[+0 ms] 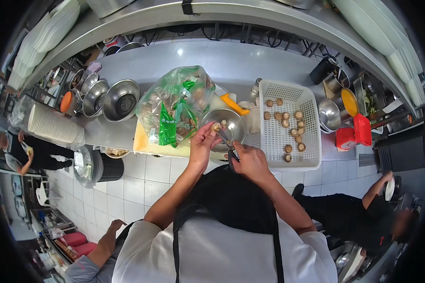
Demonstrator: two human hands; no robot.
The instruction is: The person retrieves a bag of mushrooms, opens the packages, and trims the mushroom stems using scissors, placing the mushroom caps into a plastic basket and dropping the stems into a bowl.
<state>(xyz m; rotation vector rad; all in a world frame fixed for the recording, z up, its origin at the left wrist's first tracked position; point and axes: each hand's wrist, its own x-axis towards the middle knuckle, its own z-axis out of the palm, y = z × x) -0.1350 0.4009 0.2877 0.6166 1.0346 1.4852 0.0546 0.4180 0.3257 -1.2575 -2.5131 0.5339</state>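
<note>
My left hand (203,143) pinches a mushroom (216,127) between its fingertips, above a steel bowl (239,123). My right hand (251,162) is closed around the black handles of a pair of scissors (232,153). The blades point up toward the mushroom; whether they touch it I cannot tell. To the left lies a clear and green plastic bag (167,120) full of mushrooms, on a pale cutting board (140,140). Right of the bowl, a white perforated basket (272,150) holds several brown mushrooms (298,115).
A yellow-orange handle (234,104) lies behind the bowl. Steel bowls (121,100) stand at the left, a red scale (346,138) at the right. A steel shelf (250,10) runs overhead. Co-workers stand at left, lower left and right; a black bin (112,167) is on the floor.
</note>
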